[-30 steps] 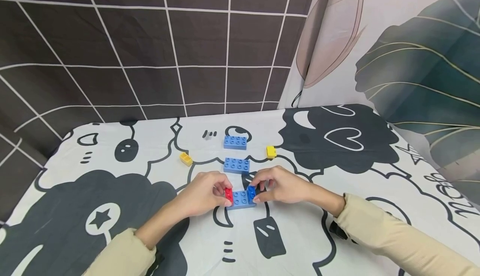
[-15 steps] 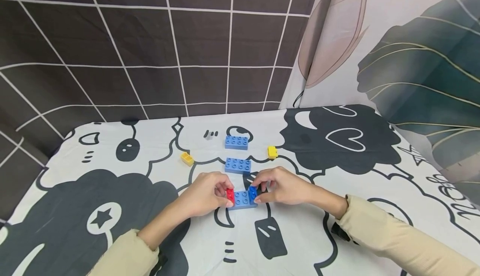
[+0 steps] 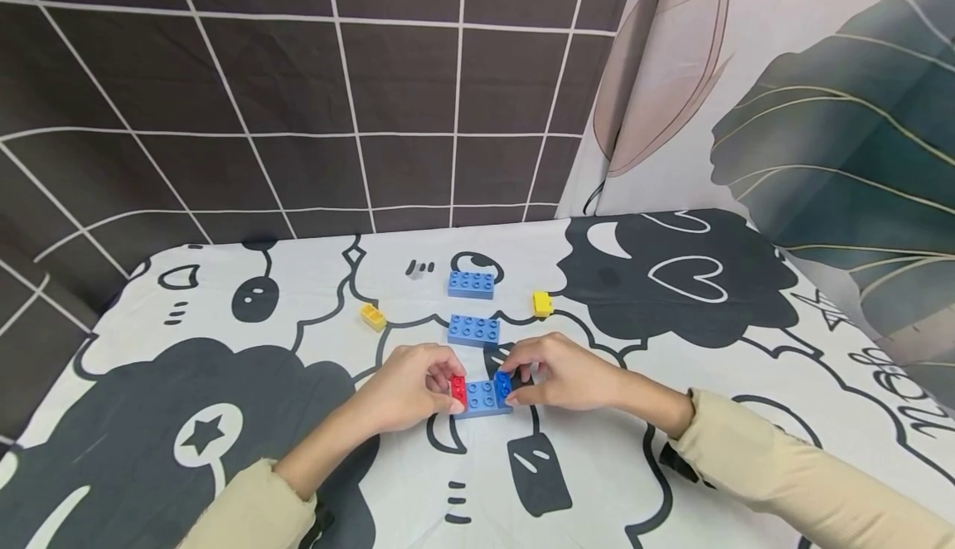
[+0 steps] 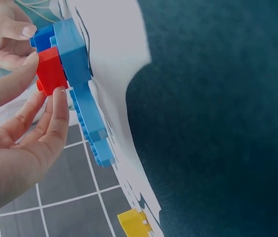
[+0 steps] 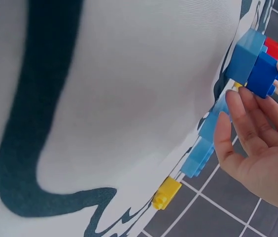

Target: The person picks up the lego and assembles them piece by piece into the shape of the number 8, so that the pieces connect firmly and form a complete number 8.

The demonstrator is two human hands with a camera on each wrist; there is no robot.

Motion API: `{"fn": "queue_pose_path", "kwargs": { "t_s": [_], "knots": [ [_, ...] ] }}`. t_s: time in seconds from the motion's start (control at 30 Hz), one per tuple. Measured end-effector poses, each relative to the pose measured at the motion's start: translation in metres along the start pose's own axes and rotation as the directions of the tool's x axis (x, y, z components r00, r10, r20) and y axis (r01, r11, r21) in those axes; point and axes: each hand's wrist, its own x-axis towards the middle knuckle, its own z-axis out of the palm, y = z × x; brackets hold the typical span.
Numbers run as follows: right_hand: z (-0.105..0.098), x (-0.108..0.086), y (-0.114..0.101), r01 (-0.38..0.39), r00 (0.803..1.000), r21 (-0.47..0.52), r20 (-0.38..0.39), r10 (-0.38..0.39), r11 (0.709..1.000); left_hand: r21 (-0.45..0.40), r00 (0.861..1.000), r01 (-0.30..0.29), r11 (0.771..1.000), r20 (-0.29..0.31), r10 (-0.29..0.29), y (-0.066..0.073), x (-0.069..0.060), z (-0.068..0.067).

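Note:
A light blue building brick (image 3: 481,398) lies on the patterned cloth in front of the person. On its left end stands a small red brick (image 3: 458,390), which the left hand (image 3: 406,387) pinches between thumb and fingers. The right hand (image 3: 567,375) pinches a small dark blue brick (image 3: 502,386) at the right end of the same light blue brick. In the left wrist view the red brick (image 4: 52,71) sits against the light blue brick (image 4: 74,49). The right wrist view shows the dark blue brick (image 5: 263,75) between thumb and fingers, beside the light blue one (image 5: 245,57).
Two more light blue bricks, a nearer one (image 3: 473,331) and a farther one (image 3: 471,285), lie in line beyond the hands. One yellow brick (image 3: 373,317) is at the left, another yellow brick (image 3: 542,304) at the right. A dark grid-patterned cloth (image 3: 298,101) hangs behind.
Both hands keep their hold on the red and dark blue bricks in the same places. The head view has shifted very slightly; nothing else visibly moves.

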Motion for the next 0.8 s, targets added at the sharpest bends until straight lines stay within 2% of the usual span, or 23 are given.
{"fn": "queue_pose_path", "kwargs": {
  "t_s": [0.3,0.6,0.7,0.8],
  "knots": [
    [-0.001,0.000,0.005,-0.009,1.000,0.021,0.020,0.009,1.000,0.001,1.000,0.000,1.000,-0.003,0.000,-0.001,0.000,0.001],
    [-0.010,0.007,0.013,-0.039,0.995,0.127,0.091,0.028,0.991,0.010,1.000,0.008,1.000,-0.005,-0.008,0.000,0.000,0.001],
    [-0.015,0.014,0.017,-0.032,0.997,0.131,0.068,0.023,0.991,0.012,1.000,0.007,1.000,-0.004,-0.007,0.000,-0.001,0.001],
    [-0.020,0.022,0.020,-0.017,1.000,0.104,0.012,0.016,0.994,0.018,1.000,0.005,1.000,-0.002,-0.005,0.000,-0.001,0.000]
  ]
}}
